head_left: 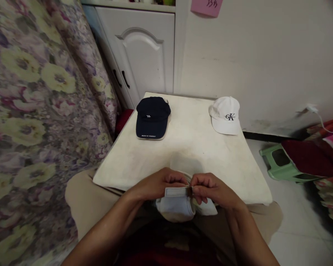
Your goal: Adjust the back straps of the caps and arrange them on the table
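I have the pale table surface (188, 129) spread out ahead of me, and the work sits at the middle of its near edge. The navy cap (152, 118) rests by the far left corner, brim toward the near edge; the white cap (226, 116) rests by the far right corner, close against the right edge. Both are well apart from my hands, so I can leave them alone.

The light cap (176, 212) is at the near edge, low over the lap, held between both hands. My left hand (168, 181) has its fingers curled together at the cap's upper rim; I can't tell exactly how much fabric they grip. My right hand (208, 186) has thumb and forefinger pressed together, pinching at the right end of the strap (174, 191). The brown fastening piece (189, 191) sits between the two hands, just beside the right fingertips; whether it is fastened, I can't make out.

To handle this well, I'd brace the cap with the left hand, hold the strap flat and untwisted, and let only the right fingertips do the fine work. Small, straight pulls should serve better than a hard tug: soft fabric would likely bunch at the fastening, and my own fingers could hide it.
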Demonstrator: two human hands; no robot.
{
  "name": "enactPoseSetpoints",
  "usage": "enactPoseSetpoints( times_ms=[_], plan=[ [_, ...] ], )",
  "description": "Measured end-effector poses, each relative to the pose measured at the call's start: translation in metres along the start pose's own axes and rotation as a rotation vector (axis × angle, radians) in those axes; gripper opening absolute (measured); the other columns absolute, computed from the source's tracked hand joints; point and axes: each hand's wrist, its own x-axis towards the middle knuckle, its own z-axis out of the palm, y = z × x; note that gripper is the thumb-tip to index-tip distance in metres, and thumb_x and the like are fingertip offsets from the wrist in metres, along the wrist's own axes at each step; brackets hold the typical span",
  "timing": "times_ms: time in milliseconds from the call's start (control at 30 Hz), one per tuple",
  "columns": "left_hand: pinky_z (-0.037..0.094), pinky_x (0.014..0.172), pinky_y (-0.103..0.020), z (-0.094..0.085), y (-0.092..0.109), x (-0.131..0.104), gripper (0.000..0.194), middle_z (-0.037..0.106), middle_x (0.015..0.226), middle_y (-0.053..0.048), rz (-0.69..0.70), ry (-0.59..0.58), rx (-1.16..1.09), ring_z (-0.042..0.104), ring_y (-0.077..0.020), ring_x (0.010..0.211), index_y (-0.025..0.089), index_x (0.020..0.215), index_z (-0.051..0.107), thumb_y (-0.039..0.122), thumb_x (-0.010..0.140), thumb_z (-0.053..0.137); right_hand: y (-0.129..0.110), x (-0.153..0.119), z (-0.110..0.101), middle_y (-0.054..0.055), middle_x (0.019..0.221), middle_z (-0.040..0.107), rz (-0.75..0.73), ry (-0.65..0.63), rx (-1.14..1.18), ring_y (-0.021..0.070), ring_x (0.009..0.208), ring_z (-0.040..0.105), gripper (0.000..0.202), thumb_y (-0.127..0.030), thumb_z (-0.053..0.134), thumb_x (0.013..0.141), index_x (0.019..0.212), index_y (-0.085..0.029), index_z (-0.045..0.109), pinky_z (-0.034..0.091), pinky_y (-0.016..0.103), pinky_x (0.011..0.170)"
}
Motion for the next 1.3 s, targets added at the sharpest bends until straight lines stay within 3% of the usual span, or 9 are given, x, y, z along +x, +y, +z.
enactPoseSetpoints(
  times_ms=[167,433,833,1033,1300],
  plan=[
    [0.03,0.057,-0.025,-0.007,0.006,-0.008,0.039,0.046,0.064,0.003,0.023,0.048,0.124,0.039,-0.0112,0.061,0.015,0.072,0.061,0.045,0.096,0.054,0.002,-0.002,-0.004,-0.005,0.056,0.055,0.009,0.025,-0.036,0.0069,0.048,0.039,0.034,-0.047,0.07,0.088,0.077,-0.016,0.061,0.026,0.02,0.046],
    [0.036,0.061,-0.025,-0.007,0.001,-0.01,0.038,0.054,0.069,0.001,0.021,0.049,0.135,0.047,-0.0125,0.065,0.014,0.079,0.065,0.047,0.095,0.054,0.007,-0.001,-0.004,-0.006,0.056,0.05,-0.001,0.066,-0.019,0.0069,0.049,0.038,0.036,-0.046,0.077,0.081,0.073,-0.017,0.058,0.025,0.021,0.047],
    [0.036,0.062,-0.024,-0.006,-0.003,-0.008,0.035,0.056,0.07,0.002,0.03,0.044,0.045,0.047,-0.0114,0.065,0.014,0.081,0.067,0.045,0.094,0.057,0.007,0.0,-0.002,-0.007,0.055,0.049,0.002,0.088,-0.012,0.0071,0.049,0.036,0.035,-0.044,0.079,0.08,0.072,-0.017,0.059,0.025,0.021,0.047],
    [0.039,0.062,-0.023,-0.002,0.001,-0.006,0.025,0.066,0.078,0.0,-0.025,0.045,0.069,0.053,-0.0119,0.068,0.016,0.091,0.073,0.04,0.086,0.067,0.003,-0.003,-0.004,-0.004,0.061,0.055,0.005,0.055,0.006,0.0082,0.052,0.043,0.032,-0.045,0.075,0.084,0.078,-0.017,0.062,0.033,0.021,0.05],
    [0.036,0.055,-0.022,0.004,0.0,-0.002,0.024,0.063,0.069,0.001,-0.089,0.102,0.002,0.049,-0.0112,0.062,0.015,0.079,0.072,0.038,0.083,0.071,0.003,-0.004,-0.004,-0.001,0.066,0.064,-0.004,0.025,0.017,0.008,0.053,0.045,0.029,-0.042,0.073,0.087,0.081,-0.015,0.063,0.035,0.021,0.052]
  ],
)
